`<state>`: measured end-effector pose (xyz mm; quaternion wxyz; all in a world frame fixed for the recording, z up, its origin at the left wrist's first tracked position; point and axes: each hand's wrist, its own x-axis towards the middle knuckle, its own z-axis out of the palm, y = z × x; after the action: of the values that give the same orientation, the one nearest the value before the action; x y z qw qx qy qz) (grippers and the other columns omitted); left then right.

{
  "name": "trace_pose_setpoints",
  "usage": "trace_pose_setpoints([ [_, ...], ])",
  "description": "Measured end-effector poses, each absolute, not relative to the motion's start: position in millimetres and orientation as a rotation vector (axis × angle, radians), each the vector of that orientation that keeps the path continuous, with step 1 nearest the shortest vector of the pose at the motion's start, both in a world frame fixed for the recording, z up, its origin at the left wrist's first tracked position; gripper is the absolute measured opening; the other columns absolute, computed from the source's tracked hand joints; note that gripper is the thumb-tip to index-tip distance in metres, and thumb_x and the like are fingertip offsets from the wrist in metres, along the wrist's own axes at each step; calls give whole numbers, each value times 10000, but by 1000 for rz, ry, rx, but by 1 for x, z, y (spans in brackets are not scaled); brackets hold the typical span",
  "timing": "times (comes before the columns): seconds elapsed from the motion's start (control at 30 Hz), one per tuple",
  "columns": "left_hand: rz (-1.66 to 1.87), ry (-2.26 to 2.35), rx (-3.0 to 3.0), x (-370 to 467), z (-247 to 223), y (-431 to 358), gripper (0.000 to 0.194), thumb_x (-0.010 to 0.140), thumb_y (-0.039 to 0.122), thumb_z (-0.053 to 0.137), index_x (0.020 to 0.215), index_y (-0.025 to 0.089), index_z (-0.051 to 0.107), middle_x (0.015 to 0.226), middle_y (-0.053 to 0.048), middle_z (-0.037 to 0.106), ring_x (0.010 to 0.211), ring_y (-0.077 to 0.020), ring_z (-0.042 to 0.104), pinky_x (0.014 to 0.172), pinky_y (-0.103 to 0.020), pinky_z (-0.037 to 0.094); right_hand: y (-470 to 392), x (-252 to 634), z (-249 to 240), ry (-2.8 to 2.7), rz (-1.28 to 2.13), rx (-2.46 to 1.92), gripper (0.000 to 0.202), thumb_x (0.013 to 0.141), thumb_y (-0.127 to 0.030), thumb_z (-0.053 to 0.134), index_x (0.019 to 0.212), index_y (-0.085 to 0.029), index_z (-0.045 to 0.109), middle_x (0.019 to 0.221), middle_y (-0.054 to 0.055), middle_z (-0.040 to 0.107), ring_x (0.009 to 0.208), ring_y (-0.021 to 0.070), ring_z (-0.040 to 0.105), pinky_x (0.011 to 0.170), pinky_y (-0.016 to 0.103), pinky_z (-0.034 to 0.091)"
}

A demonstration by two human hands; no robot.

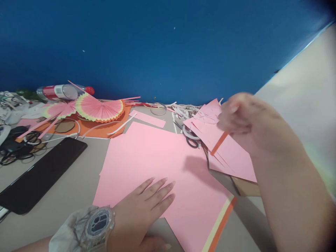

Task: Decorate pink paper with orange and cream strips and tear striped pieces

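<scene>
My left hand (147,206), with a clear watch (99,224) at its wrist, lies flat with fingers spread on large pink paper sheets (149,154). A yellow and an orange strip (223,224) run along the lower right edge of the paper. Raised at the right, my right hand (238,115) is closed, slightly blurred, over more pink paper (236,161). An orange strip (219,143) sticks out below its fingers.
A black phone (43,175) lies at the left beside tangled cables (18,147). Behind are folded paper fans (101,106), a bottle (63,91) and orange paper (91,129). Black-handled scissors (193,141) and white paper scraps (187,112) sit near the blue wall (157,52).
</scene>
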<state>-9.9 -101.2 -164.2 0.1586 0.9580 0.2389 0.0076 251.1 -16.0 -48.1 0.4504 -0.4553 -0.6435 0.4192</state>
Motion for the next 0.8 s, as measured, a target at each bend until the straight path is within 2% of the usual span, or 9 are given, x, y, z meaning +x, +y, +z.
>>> trace_pose_setpoints([
  [0.07, 46, 667, 2739, -10, -165, -102, 753, 793, 523, 492, 1395, 165, 215, 1476, -67, 159, 1351, -248, 134, 1090, -455, 148, -27, 235, -48, -2029, 1125, -1317, 202, 832, -404, 502, 726, -233, 520, 623, -17, 452, 549, 117, 372, 508, 269, 239],
  [0.2, 135, 605, 2768, -7, -173, -111, 589, 838, 380, 468, 1364, 180, 294, 1442, -61, 291, 1307, -249, 266, 1078, -435, 185, -45, 203, -58, -2573, 1148, -1485, 271, 859, -378, 425, 667, -211, 519, 624, -22, 547, 535, 109, 437, 463, 247, 253],
  [0.27, 219, 585, 2790, -5, -179, -116, 491, 859, 305, 434, 1328, 186, 354, 1415, -50, 351, 1281, -236, 316, 1078, -405, 187, -48, 191, -66, -2636, 1148, -1507, 248, 848, -317, 419, 647, -203, 511, 621, -21, 567, 527, 105, 444, 450, 245, 251],
  [0.37, 295, 571, 2819, -3, -183, -120, 417, 885, 282, 379, 1291, 187, 398, 1402, -42, 375, 1255, -221, 354, 1077, -382, 180, -45, 176, -83, -2657, 1362, -1475, 202, 810, -267, 430, 648, -197, 530, 632, -18, 599, 540, 106, 469, 455, 234, 271],
  [0.5, 280, 570, 2836, -4, -182, -121, 392, 911, 262, 322, 1285, 176, 401, 1420, -35, 341, 1252, -211, 361, 1058, -361, 215, -39, 164, -106, -2573, 1588, -1419, 194, 809, -331, 438, 749, -210, 577, 695, -21, 620, 578, 107, 495, 466, 218, 296],
  [0.63, 256, 538, 2794, -7, -180, -120, 435, 905, 289, 345, 1322, 166, 353, 1447, -38, 281, 1256, -228, 355, 1042, -380, 254, -38, 160, -115, -2536, 1571, -1415, 225, 828, -363, 427, 731, -205, 553, 700, -27, 610, 577, 97, 488, 466, 211, 291],
  [0.8, 290, 527, 2787, -6, -179, -120, 407, 925, 268, 328, 1312, 151, 374, 1437, -40, 303, 1268, -209, 335, 1057, -352, 224, -39, 158, -117, -2589, 1472, -1416, 261, 843, -385, 420, 702, -200, 539, 648, -21, 579, 538, 92, 449, 447, 219, 252],
])
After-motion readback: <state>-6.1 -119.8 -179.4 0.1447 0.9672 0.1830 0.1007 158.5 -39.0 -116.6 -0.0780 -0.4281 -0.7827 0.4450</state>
